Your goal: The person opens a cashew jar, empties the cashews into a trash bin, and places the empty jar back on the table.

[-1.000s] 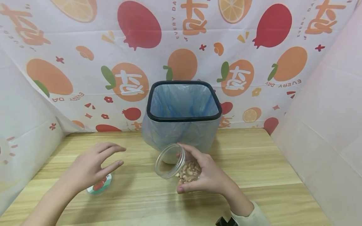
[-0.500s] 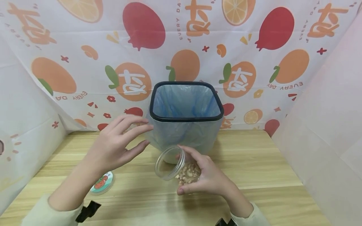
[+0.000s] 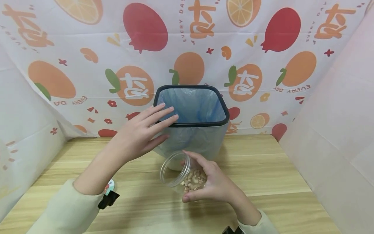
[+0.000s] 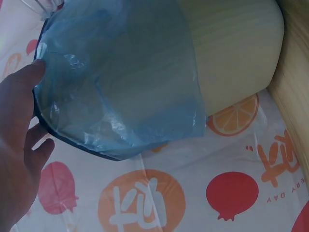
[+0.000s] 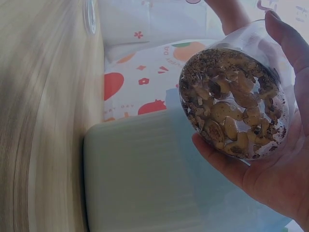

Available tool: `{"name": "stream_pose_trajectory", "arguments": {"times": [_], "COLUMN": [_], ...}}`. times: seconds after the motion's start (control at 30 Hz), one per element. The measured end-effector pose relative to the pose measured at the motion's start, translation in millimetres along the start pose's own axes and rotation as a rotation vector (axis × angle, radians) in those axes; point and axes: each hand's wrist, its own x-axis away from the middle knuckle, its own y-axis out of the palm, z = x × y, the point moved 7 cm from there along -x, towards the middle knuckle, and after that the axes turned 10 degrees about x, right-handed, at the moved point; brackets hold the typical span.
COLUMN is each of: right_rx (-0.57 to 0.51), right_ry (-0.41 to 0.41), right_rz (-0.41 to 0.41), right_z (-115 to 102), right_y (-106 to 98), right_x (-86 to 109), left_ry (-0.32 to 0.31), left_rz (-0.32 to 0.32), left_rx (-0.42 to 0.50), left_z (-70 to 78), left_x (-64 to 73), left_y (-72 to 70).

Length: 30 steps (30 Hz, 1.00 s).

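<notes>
My right hand [image 3: 208, 182] grips a clear plastic jar [image 3: 175, 170], tilted with its open mouth to the left and toward the bin. Pale brown nuts [image 3: 194, 180] lie inside it; in the right wrist view nuts [image 5: 229, 104] and dark crumbs show through the jar's base. Over the left front edge of the trash bin [image 3: 191, 124] is my left hand [image 3: 143, 130], fingers extended toward the bin's mouth. In the left wrist view its fingers [image 4: 36, 72] are at the rim; whether they touch it I cannot tell. A blue translucent bag [image 4: 120, 72] lines the bin.
A round printed lid [image 3: 109, 186] lies on the wooden table [image 3: 248, 208], partly hidden behind my left wrist. Fruit-patterned cloth [image 3: 187, 42] stands behind the bin, and pale cloth walls [image 3: 330, 130] close off both sides.
My left hand has moved up and right from near the lid to the bin's left rim, its fingers straightening. The right hand and jar have stayed almost in place.
</notes>
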Motion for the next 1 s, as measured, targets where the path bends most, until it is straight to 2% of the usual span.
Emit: {"name": "stream_pose_trajectory", "arguments": {"times": [0.2,0.53,0.83,1.0], "right_rx": [-0.004,-0.074,-0.154,-0.135], "right_ry": [0.000,-0.024,-0.021,0.004], "right_rz": [0.002,0.017,0.052,0.041], "right_z": [0,1,6,6], "right_y": [1,-5,-30,-50], "right_x": [-2.9,-0.9,10.2,11.4], "left_ry": [-0.035,-0.043,-0.052,-0.058], "left_rz": [-0.040,0.037,0.057,0.053], "left_rx": [0.016,0.049,0.094,0.085], "left_z": [-7.7,-6.7,-8.0,-9.9], "left_x": [1.5,1.6,-0.9,2.5], "left_y": [6.1,12.6,21.5,20.5]}}
